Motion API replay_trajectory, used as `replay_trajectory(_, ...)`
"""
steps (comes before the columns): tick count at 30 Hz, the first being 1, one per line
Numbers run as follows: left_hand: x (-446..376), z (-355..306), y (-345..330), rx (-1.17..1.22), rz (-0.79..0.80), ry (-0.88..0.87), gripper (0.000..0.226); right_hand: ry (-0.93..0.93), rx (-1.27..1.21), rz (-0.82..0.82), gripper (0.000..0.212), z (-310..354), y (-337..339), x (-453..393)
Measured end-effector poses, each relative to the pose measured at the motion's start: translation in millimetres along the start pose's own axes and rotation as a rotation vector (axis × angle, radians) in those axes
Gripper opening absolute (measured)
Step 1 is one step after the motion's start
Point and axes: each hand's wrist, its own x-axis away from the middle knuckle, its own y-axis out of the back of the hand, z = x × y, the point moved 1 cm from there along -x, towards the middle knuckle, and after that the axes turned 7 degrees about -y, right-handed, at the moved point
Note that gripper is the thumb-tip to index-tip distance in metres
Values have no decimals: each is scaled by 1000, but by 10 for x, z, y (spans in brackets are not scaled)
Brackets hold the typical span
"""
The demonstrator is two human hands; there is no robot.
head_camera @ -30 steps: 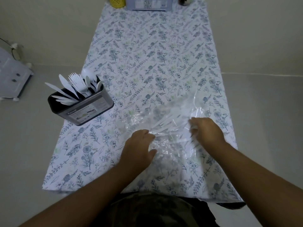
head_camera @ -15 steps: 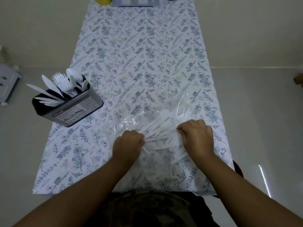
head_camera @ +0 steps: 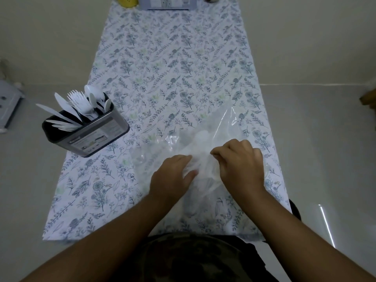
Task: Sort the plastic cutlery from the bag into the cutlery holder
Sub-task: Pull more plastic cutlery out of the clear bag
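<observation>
Head view, as I see it from the remote station. At lower centre of the frame, my left hand (head_camera: 173,176) and right hand (head_camera: 241,163) both grip the clear plastic bag (head_camera: 219,129), bunching its film between them; white cutlery inside the bag (head_camera: 201,137) shows only as a pale blur. The bag lies on a table with a floral cloth (head_camera: 173,68) running up the middle of the frame. At centre left, on the cloth's edge, stands the dark cutlery holder (head_camera: 89,137), tilted in this wide-angle view, with white forks, knives and spoons (head_camera: 81,104) upright in it. A yellow object (head_camera: 127,1) and a grey box (head_camera: 168,3) sit at the top edge.
</observation>
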Motion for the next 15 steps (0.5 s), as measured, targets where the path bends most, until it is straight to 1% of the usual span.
replay_trajectory(3, 31, 19, 36, -5, -41, -6, 49, 20, -54, -30, 10, 88, 90, 67)
replay_trajectory(6, 22, 40, 77, -31, -142, -80, 43, 12, -84, -26, 11, 149, 167, 96)
replay_trajectory(8, 9, 33, 121, -42, -180, -121, 42, -3, -88, -22, 11, 161, 209, 81)
replay_trajectory(10, -17, 24, 155, -56, -201, -162, 38, -31, -95, -11, 11, 134, 250, 54)
replay_trajectory(13, -37, 9, 163, -57, -229, -199, 27, -47, -89, -9, 11, 78, 269, 18)
replay_trajectory(15, -31, 14, 135, -31, -226, -194, 23, -48, -70, 28, 17, 36, 234, 11)
